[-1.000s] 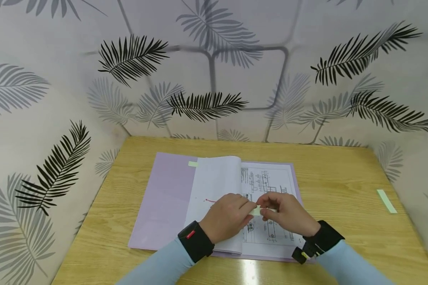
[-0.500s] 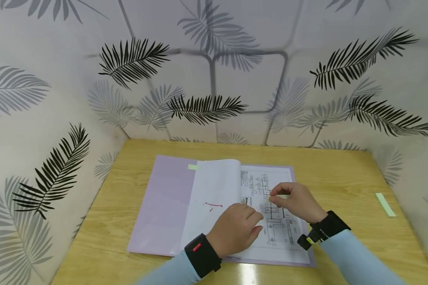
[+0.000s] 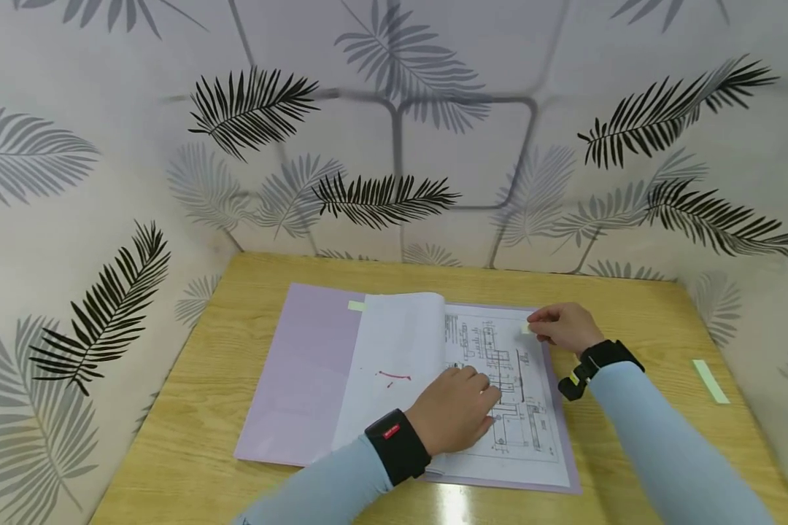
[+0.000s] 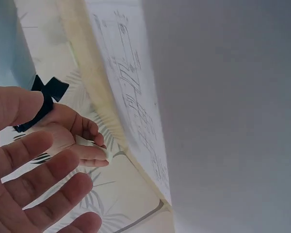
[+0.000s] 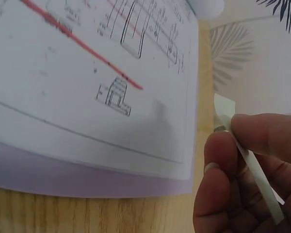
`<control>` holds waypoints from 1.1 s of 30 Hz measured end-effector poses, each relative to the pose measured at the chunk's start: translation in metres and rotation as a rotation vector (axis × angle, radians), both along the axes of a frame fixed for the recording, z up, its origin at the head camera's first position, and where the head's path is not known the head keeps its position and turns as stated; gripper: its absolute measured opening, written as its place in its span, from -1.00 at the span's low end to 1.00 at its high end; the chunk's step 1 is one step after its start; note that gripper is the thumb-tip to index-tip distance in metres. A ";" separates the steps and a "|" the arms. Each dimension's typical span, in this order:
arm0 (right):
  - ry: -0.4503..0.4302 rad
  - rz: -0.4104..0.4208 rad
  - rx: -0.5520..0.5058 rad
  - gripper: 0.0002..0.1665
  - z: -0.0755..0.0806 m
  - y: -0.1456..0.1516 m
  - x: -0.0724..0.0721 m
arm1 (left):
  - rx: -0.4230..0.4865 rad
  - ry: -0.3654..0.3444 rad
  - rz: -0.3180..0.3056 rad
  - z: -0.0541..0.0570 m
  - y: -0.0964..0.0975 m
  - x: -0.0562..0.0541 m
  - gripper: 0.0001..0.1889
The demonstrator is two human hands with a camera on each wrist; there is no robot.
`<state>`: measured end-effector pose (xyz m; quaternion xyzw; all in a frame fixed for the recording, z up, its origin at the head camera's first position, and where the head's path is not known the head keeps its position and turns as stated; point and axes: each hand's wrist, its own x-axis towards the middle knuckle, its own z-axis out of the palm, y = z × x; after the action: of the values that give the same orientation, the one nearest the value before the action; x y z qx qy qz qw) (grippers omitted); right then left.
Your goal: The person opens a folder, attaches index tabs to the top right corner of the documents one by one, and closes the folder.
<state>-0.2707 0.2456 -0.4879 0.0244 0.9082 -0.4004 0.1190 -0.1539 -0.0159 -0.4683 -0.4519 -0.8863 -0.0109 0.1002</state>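
A lilac folder point(image 3: 308, 372) lies open on the wooden table, its white pages turned partly to the left. Printed line drawings cover the right page point(image 3: 522, 448). Between thumb and fingers, my right hand point(image 3: 568, 328) pinches a pale green sticky strip point(image 5: 256, 172) near that page's upper right edge. One end of the strip sticks out past the fingertips. My left hand point(image 3: 456, 408) is over the lower middle of the pages, fingers loosely bent and holding nothing; in the left wrist view its fingers point(image 4: 48, 167) are spread apart.
Another pale green strip point(image 3: 711, 381) lies on the table point(image 3: 630, 313) at the right. A small green tab point(image 3: 355, 305) sticks out at the top of the turned-over page point(image 3: 397, 332), which bears red marks. A leaf-patterned cloth point(image 3: 433, 146) stands behind the table.
My right hand has left the middle of the page and moved up and right to its upper edge with the sticky strip. My left hand has shifted slightly right, away from the strip.
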 end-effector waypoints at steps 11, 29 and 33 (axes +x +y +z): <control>-0.056 -0.017 0.116 -0.68 -0.023 0.011 -0.030 | -0.198 -0.080 0.053 -0.003 0.041 -0.039 -0.50; -0.091 -0.066 0.155 -0.71 -0.030 0.001 -0.043 | -0.363 -0.334 0.369 -0.037 0.073 -0.069 0.20; -0.106 -0.077 0.150 -0.71 -0.031 -0.001 -0.043 | -0.344 -0.357 0.388 -0.049 0.076 -0.072 0.21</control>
<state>-0.3139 0.2447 -0.5191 0.0894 0.9265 -0.3336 0.1494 -0.2255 0.0600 -0.5173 -0.2757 -0.9485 0.0792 -0.1344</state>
